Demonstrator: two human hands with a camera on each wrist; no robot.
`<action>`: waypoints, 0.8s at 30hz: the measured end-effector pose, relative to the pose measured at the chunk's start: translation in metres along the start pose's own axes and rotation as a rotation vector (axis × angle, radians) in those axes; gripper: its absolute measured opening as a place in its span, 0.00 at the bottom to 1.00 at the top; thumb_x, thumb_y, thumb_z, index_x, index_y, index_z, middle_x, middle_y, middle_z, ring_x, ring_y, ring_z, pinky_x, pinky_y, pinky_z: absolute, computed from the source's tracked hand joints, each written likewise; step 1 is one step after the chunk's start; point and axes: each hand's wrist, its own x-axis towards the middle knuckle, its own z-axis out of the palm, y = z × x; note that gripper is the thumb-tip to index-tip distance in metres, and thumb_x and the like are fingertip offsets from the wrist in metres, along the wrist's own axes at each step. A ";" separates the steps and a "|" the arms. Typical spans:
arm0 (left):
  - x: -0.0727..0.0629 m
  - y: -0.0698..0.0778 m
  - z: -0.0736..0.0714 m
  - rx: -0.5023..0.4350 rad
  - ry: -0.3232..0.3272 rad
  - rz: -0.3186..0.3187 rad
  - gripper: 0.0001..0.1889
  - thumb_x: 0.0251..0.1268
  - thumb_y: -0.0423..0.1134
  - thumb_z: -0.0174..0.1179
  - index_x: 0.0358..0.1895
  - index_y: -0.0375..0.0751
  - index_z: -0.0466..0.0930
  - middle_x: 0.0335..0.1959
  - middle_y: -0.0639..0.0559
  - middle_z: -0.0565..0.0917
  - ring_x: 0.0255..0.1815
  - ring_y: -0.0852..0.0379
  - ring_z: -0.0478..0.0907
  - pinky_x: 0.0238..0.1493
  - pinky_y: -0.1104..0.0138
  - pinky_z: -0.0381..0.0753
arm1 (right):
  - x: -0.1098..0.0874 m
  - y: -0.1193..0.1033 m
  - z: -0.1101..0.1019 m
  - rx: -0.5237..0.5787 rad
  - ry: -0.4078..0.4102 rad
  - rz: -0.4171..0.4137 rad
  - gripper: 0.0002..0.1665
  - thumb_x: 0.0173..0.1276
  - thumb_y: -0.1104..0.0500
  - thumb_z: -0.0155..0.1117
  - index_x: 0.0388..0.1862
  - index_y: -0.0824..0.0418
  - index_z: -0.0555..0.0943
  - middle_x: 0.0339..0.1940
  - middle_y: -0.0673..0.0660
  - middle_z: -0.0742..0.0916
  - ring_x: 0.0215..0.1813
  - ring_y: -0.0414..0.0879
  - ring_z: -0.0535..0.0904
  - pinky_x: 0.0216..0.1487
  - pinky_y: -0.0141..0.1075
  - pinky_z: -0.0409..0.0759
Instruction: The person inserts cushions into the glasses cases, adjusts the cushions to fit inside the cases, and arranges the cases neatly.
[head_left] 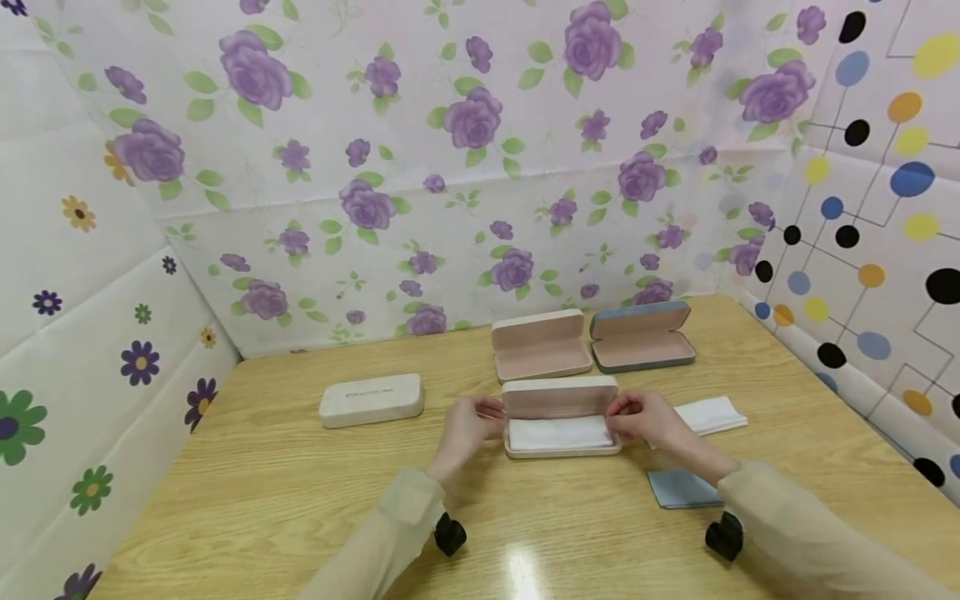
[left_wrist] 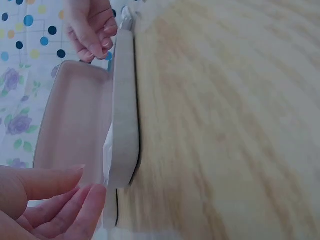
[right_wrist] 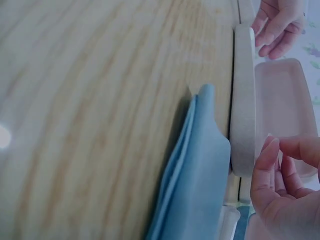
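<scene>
A cream glasses case (head_left: 564, 453) stands with its lid up, showing a pink lining. A folded white cloth (head_left: 559, 433) lies inside it. At the case's left end is my left hand (head_left: 474, 425), thumb and fingertips apart beside the cloth's edge (left_wrist: 107, 150). My right hand (head_left: 647, 418) is over the right end, where thumb and index fingertips meet in a pinch at the cloth's right edge. In the right wrist view those fingertips (right_wrist: 272, 142) are right by the rim, and the pinched edge is hidden.
Behind stand another open cream case (head_left: 542, 363) and an open blue case (head_left: 643, 363). A closed cream case (head_left: 372, 402) lies at the left. To the right are a second white cloth (head_left: 712, 415) and, nearer, a folded blue cloth (head_left: 684, 490). Patterned sheets enclose the wooden table (head_left: 300, 517).
</scene>
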 end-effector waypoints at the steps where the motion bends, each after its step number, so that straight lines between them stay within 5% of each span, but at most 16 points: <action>1: 0.000 0.001 -0.002 -0.020 0.001 -0.013 0.09 0.48 0.20 0.62 0.36 0.23 0.78 0.31 0.35 0.80 0.31 0.41 0.78 0.29 0.61 0.80 | -0.001 -0.001 -0.001 0.011 0.003 0.011 0.08 0.59 0.69 0.61 0.36 0.74 0.75 0.26 0.58 0.79 0.28 0.50 0.76 0.28 0.40 0.79; 6: 0.000 0.006 -0.009 -0.109 0.005 -0.114 0.11 0.55 0.25 0.60 0.41 0.23 0.75 0.33 0.38 0.78 0.32 0.40 0.78 0.29 0.57 0.80 | -0.003 -0.006 -0.007 0.088 0.026 0.046 0.12 0.63 0.68 0.56 0.41 0.77 0.72 0.32 0.61 0.80 0.33 0.50 0.78 0.33 0.41 0.79; 13: -0.003 0.013 -0.010 -0.078 -0.021 -0.154 0.21 0.56 0.37 0.63 0.48 0.25 0.73 0.37 0.40 0.77 0.36 0.41 0.78 0.30 0.59 0.80 | -0.002 -0.008 -0.011 0.224 0.110 0.130 0.16 0.69 0.64 0.47 0.48 0.77 0.67 0.39 0.64 0.78 0.39 0.51 0.78 0.38 0.43 0.78; 24: -0.007 0.009 0.014 -0.164 0.075 -0.242 0.36 0.60 0.56 0.55 0.59 0.27 0.63 0.50 0.36 0.71 0.45 0.43 0.71 0.40 0.56 0.76 | -0.002 -0.010 0.003 0.189 0.150 0.186 0.42 0.68 0.41 0.48 0.62 0.76 0.57 0.57 0.75 0.67 0.56 0.63 0.68 0.44 0.44 0.76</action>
